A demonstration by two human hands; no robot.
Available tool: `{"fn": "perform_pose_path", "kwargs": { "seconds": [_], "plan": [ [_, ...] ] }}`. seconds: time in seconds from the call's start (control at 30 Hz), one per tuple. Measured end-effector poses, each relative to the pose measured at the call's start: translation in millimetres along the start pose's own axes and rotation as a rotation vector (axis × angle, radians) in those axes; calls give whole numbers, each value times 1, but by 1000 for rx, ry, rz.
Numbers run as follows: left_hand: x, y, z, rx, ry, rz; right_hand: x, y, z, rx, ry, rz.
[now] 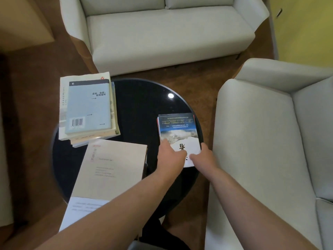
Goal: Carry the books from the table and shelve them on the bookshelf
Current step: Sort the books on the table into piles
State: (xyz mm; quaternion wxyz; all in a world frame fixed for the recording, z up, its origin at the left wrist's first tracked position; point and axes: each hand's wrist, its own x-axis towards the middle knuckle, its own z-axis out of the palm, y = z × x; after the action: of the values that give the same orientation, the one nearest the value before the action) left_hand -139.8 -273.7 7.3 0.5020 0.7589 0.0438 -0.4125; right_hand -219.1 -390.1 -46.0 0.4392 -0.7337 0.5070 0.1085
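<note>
A book with a blue and white cover point(177, 130) lies at the right edge of the round black table point(138, 105), on top of another book whose red edge shows beneath it. My left hand point(170, 156) and my right hand point(205, 156) both grip its near end, fingers curled over the near corners. A stack of several books topped by a pale blue one point(89, 105) sits at the table's far left. A large beige book point(111, 168) lies at the near left, over a white one point(81, 212). No bookshelf is in view.
A white sofa point(167, 31) stands beyond the table. A white armchair point(266, 141) is close on the right. Brown carpet point(36, 105) surrounds the table. Pale furniture point(23, 20) fills the far left corner.
</note>
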Motion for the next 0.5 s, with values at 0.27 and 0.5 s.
{"fn": "perform_pose_path", "kwargs": {
  "seconds": [0.27,0.5],
  "plan": [
    [-111,-14,-119,70,-92,220,-86,-24,34,129,-40,-171],
    [-94,-60,-211,164,274,240,-126,-40,88,175,-289,-159]
  ]
}}
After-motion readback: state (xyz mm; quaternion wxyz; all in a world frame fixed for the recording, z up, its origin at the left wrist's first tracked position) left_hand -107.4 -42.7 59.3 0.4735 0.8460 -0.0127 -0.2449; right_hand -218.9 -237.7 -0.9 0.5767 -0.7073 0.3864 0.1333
